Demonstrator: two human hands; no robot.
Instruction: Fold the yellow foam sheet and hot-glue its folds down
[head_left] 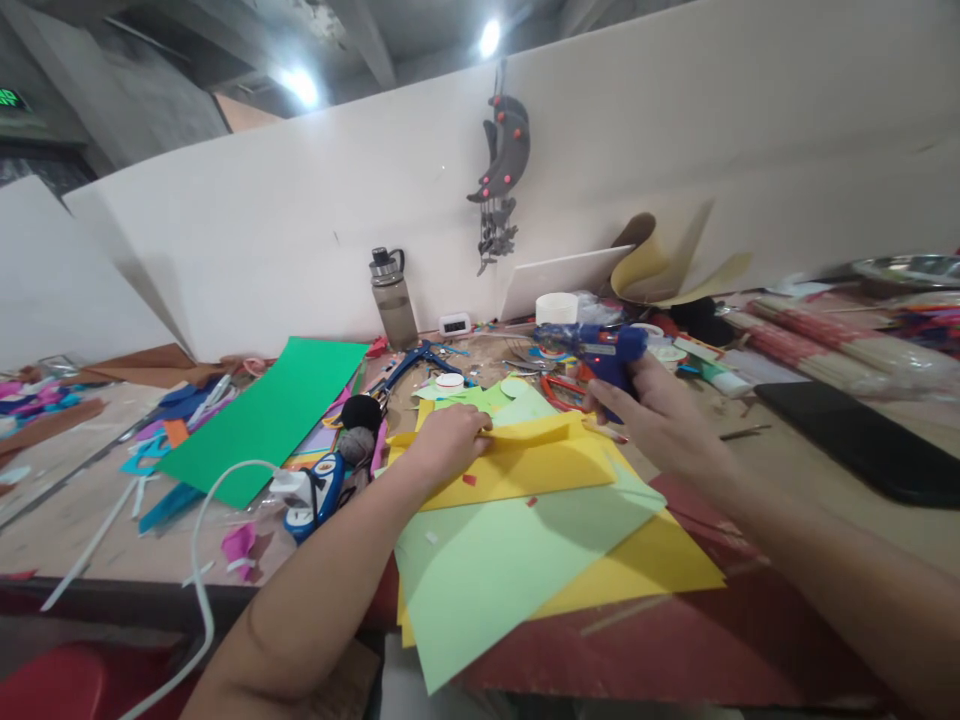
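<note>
My left hand [448, 440] is closed, pinching a folded edge of a yellow paper sheet [525, 465] that lies on a pale green sheet [495, 565]. A second yellow sheet [652, 565] lies under both. My right hand [660, 415] is wrapped round the handle of a blue glue gun [600, 350], held just above the table behind the yellow sheet, nozzle pointing left. Red scissors [559, 392] lie beside the gun.
A large dark green sheet [262, 420] lies to the left, with coloured scraps around it. A water bottle [394, 298], a white tape roll [556, 307] and a dark hanging ornament [501, 160] stand by the white back wall. A white cable [199, 560] runs off the front edge.
</note>
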